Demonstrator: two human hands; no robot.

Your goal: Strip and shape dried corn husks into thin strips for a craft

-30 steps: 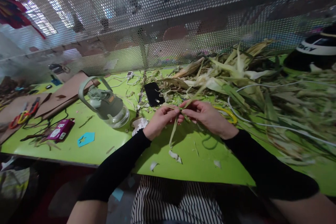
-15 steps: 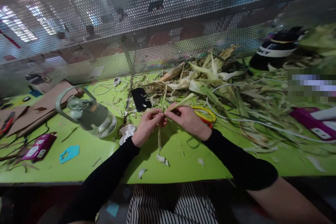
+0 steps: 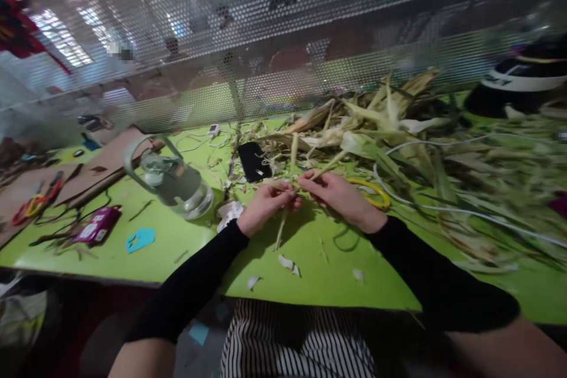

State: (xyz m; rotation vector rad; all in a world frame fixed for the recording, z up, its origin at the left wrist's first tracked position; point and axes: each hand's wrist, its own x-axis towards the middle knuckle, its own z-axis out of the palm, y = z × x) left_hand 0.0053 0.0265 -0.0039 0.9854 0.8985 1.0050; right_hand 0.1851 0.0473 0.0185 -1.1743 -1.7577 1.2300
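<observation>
Folded pale-green corn husk strips point(image 3: 294, 152) cross one another between my hands, above the green table point(image 3: 323, 283). My left hand point(image 3: 267, 207) is closed, its thumb and fingers pinching the strips near where they meet. One strip hangs down below that hand. From the other side my right hand point(image 3: 339, 196) pinches a strip that slants up to the right. The fingertips of both hands almost meet, and they hide the crossing itself. Just behind the hands lies a black phone point(image 3: 254, 162), with husk scraps around it.
A heap of corn husks point(image 3: 367, 124) spreads across the back and right, with a white cable point(image 3: 425, 207) over it. Yellow-handled scissors point(image 3: 372, 192) lie by my right hand. To the left stand a water bottle point(image 3: 177, 180) and a purple power strip point(image 3: 98, 225). A perforated metal screen point(image 3: 266, 29) rises behind.
The view has swung left, so the table and my hands appear farther right. Both hands keep their pinch on the husk strips, with the fingers shifted slightly.
</observation>
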